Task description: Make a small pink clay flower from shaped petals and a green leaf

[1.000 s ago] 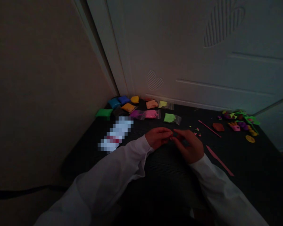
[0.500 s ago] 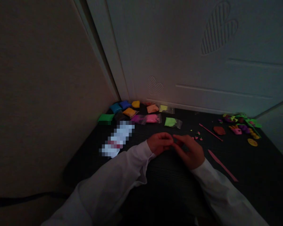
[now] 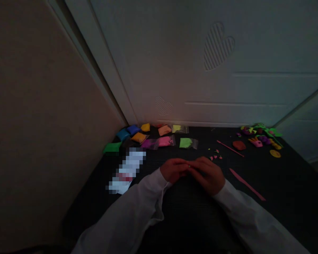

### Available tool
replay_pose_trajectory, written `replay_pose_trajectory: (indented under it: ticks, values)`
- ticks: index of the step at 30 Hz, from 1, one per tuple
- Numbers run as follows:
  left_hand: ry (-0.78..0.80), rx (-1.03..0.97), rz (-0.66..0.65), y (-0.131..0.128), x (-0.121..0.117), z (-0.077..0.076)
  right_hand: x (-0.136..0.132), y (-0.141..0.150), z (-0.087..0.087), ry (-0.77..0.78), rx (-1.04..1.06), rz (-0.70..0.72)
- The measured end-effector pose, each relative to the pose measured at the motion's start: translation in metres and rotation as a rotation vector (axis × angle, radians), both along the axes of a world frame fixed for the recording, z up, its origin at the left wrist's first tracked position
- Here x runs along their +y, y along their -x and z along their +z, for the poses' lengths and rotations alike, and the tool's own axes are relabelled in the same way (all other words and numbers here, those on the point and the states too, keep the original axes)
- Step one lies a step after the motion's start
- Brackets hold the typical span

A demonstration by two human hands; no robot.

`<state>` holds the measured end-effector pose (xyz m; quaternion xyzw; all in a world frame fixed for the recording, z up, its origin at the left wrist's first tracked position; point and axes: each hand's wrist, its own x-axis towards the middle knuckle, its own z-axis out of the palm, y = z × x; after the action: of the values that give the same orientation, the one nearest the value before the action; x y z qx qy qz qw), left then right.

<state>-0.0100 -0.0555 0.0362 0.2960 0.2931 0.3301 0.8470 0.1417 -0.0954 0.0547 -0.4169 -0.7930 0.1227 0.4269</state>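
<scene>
My left hand (image 3: 175, 170) and my right hand (image 3: 207, 175) meet fingertip to fingertip above the dark table. Both are closed in a pinch. A tiny pale-green speck, apparently modelling clay (image 3: 189, 166), shows between the fingertips; most of it is hidden by them. Just beyond my right hand lie several tiny pink and green clay bits (image 3: 216, 155). A pink plastic clay knife (image 3: 247, 185) rests to the right of that hand, and a thin pink modelling stick (image 3: 230, 148) lies farther back.
Bags of coloured clay, among them a pink bag (image 3: 165, 141) and a light-green bag (image 3: 186, 143), line the back left. A blurred white sheet (image 3: 128, 169) lies at left. A reddish-brown lump (image 3: 239, 145), a yellow disc (image 3: 275, 153) and clay figures (image 3: 265, 139) sit at right. A white panel (image 3: 175, 63) rises behind.
The view has shifted, so the wall and the table things appear farther left. My right fingertips have come up against the left ones, and a pale-green speck now shows between them.
</scene>
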Motion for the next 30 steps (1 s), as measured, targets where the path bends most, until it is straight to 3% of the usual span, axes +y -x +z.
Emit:
replay_pose_trajectory:
  ticks: [3,5,9,12,15,18,23,30]
  values:
    - [-0.081,0.046,0.003,0.002,0.003,0.0,0.0,-0.002,0.002,-0.007,0.028,0.009]
    - [-0.284,0.159,0.02,0.007,0.008,0.001,0.0,-0.005,0.003,-0.001,0.031,0.004]
    - [-1.106,0.754,0.216,0.018,0.021,0.0,-0.003,-0.013,0.002,0.067,-0.093,-0.011]
    - [-1.472,1.083,0.219,0.015,0.027,-0.003,-0.006,-0.018,-0.002,0.15,-0.304,0.001]
    - [-1.507,1.423,0.168,0.001,0.028,-0.006,-0.007,-0.02,-0.008,0.216,-0.458,0.043]
    - [-1.479,1.603,0.097,-0.014,0.032,-0.005,-0.007,-0.021,-0.014,0.241,-0.495,0.077]
    - [-1.446,1.687,0.066,-0.023,0.041,-0.005,-0.005,-0.022,-0.017,0.258,-0.497,0.074]
    - [-1.458,1.7,0.184,-0.019,0.048,-0.014,-0.002,-0.023,-0.019,0.241,-0.534,0.055]
